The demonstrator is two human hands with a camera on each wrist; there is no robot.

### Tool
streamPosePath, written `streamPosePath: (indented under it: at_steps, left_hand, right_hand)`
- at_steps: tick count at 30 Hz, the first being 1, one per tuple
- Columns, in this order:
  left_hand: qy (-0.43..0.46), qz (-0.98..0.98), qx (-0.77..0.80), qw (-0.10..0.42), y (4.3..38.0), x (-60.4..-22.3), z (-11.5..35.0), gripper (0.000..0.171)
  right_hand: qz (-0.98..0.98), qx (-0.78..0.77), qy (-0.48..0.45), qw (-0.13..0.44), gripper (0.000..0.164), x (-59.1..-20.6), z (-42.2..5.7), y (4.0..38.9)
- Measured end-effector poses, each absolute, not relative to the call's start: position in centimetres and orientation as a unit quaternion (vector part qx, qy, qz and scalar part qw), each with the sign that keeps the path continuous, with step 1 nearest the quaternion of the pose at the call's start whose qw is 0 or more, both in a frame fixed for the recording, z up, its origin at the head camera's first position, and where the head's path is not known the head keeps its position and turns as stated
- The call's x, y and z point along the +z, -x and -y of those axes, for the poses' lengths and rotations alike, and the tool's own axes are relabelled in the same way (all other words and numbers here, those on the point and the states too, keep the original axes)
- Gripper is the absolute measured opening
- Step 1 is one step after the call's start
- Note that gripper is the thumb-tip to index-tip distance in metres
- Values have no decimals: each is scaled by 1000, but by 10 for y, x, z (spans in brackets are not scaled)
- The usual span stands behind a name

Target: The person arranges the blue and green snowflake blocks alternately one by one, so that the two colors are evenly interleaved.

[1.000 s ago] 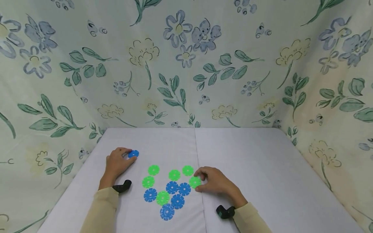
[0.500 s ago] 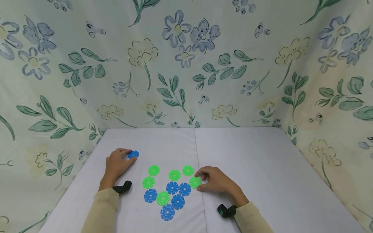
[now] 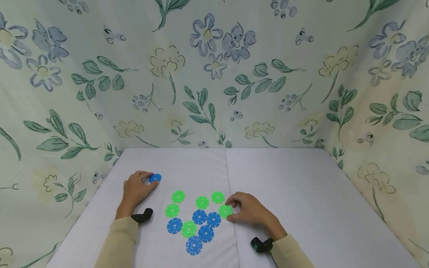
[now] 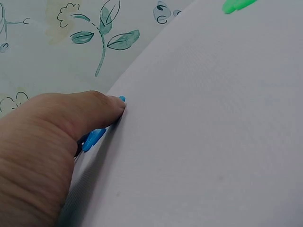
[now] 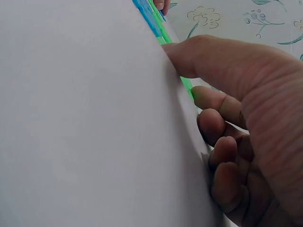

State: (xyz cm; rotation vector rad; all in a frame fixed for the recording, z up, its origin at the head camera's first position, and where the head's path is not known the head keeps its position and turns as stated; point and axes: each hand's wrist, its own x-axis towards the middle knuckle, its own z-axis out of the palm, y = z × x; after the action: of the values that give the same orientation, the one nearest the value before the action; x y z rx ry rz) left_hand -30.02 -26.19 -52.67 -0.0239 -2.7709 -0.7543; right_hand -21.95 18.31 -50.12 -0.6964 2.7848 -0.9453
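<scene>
Head view: left hand (image 3: pixel 135 188) is out at the far left of the tabletop (image 3: pixel 285 178), thumb and forefinger pinching a blue disc (image 3: pixel 155 178) by its edges, well apart from the rest. Right hand (image 3: pixel 249 210) has its thumb and forefinger on a green disc (image 3: pixel 225 211) at the right edge of the cluster. Other discs (image 3: pixel 202 203), blue and green, lie flat between the hands, some touching. All have notched rims; look like thin plastic, so probably light, stiff, a bit slick, not fragile. Best hold is likely opposite rim edges, since flat on the cloth there's little height to get under. Both forearms come in from the near side, elbows out of frame; left wrist bent inward, right hand angled in toward the cluster. Left wrist view: thumb lies across the blue disc, blue showing either side of it; disc low against the cloth, forefinger hidden. Green bit at top edge, can't tell which disc. Right wrist view: thumb and forefinger close on the green disc, seen nearly edge-on, so grip reads as a light pinch; remaining fingers curled under, beside the cloth. How firmly either hand presses, can't tell.
</scene>
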Motion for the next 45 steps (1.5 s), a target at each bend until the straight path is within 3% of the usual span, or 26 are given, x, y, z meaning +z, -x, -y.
streamPosePath:
  at_steps: [19,40,45]
  left_hand:
    - [11,955,-260,141,299,-527,262,53]
    - [6,958,-254,133,300,-533,264,55]
    - [4,956,-260,134,302,-531,263,56]
  right_hand:
    - [-922,-285,258,45,42,-496,-177,217]
    - [-923,-259,281,-36,44,-496,-178,213]
    - [-928,-227,283,-85,44,-493,-181,215]
